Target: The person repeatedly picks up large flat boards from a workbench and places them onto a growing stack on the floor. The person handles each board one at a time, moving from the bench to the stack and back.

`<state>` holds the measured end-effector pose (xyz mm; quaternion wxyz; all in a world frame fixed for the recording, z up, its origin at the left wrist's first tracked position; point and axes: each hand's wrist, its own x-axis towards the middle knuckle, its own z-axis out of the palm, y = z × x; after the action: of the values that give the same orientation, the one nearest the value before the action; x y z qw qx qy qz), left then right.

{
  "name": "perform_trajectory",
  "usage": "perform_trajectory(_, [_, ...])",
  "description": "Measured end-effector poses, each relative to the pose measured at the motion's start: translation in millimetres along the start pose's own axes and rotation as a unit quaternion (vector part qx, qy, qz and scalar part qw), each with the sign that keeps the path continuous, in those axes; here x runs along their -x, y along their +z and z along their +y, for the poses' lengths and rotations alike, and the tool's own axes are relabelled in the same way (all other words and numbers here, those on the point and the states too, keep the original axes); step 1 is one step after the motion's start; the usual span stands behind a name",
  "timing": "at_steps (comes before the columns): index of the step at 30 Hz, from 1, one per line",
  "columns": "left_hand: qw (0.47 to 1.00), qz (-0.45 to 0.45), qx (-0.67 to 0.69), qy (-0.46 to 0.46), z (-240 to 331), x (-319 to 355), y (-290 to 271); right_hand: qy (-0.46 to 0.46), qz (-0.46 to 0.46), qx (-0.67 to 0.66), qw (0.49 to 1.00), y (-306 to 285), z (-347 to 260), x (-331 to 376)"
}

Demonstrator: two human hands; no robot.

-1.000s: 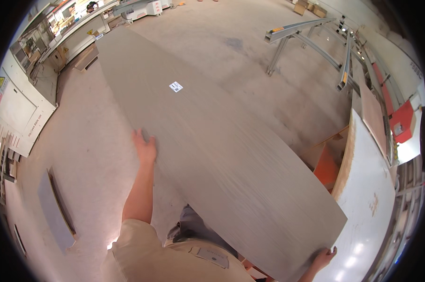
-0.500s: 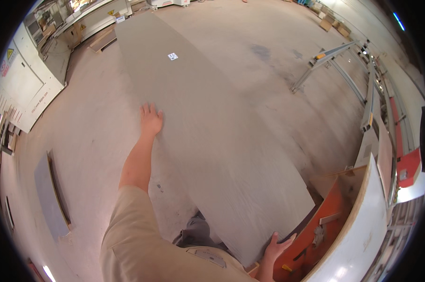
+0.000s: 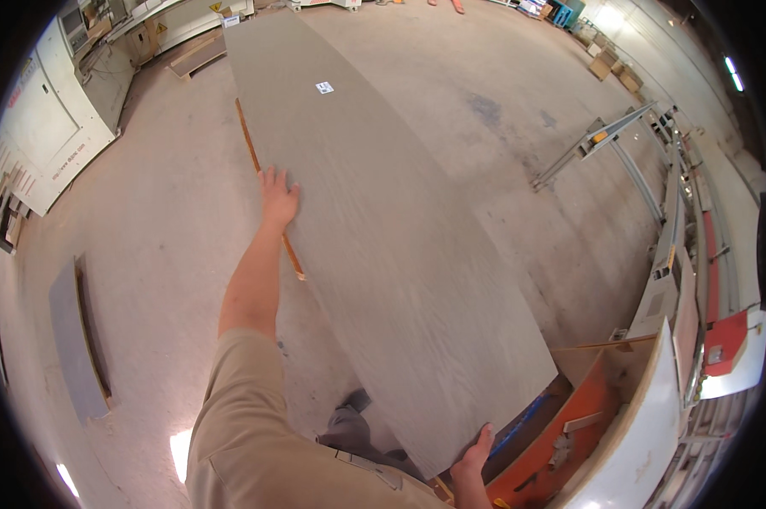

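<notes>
A long grey-brown wood-grain panel (image 3: pixel 383 229) stretches from near my body to the far left, with a small white label (image 3: pixel 324 87) towards its far end. My left hand (image 3: pixel 278 202) rests on its left edge, fingers spread on the top face. At the near right corner, my right hand (image 3: pixel 472 465) holds the panel's short end, thumb up against it; its other fingers are mostly hidden. An orange-brown strip (image 3: pixel 293 257) shows along the panel's left edge, below my left hand.
To my right stand an orange board (image 3: pixel 561 433) and a white panel (image 3: pixel 633 450). Beyond them is a metal frame (image 3: pixel 624 144). A grey board (image 3: pixel 76 339) lies on the floor at left. White machine cabinets (image 3: pixel 48 127) stand at far left; boxes (image 3: pixel 603 64) sit far right.
The orange-brown strip has come into sight along the panel's left edge. My right hand's spread fingers have closed in at the panel's end. A blue strip now shows beside that end.
</notes>
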<state>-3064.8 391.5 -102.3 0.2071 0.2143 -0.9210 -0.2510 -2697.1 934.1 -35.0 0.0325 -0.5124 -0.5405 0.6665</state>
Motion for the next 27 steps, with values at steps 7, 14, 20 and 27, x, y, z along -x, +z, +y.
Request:
perform_trajectory(7, [0.982,-0.029,-0.185,0.021,14,5,-9,-0.041,-0.005,0.063,0.997,-7,13,-5])
perform_trajectory(14, [0.96,-0.136,-0.109,0.22,163,95,22,-0.109,-0.012,0.074,0.991,-3,44,-26])
perform_trajectory(20, [0.962,-0.112,-0.077,0.236,200,117,56,-0.125,0.0,0.276,0.953,-8,12,-12])
perform_trajectory(27, [0.957,-0.082,-0.094,0.263,192,120,52,-0.473,0.221,0.513,0.682,-188,-50,14])
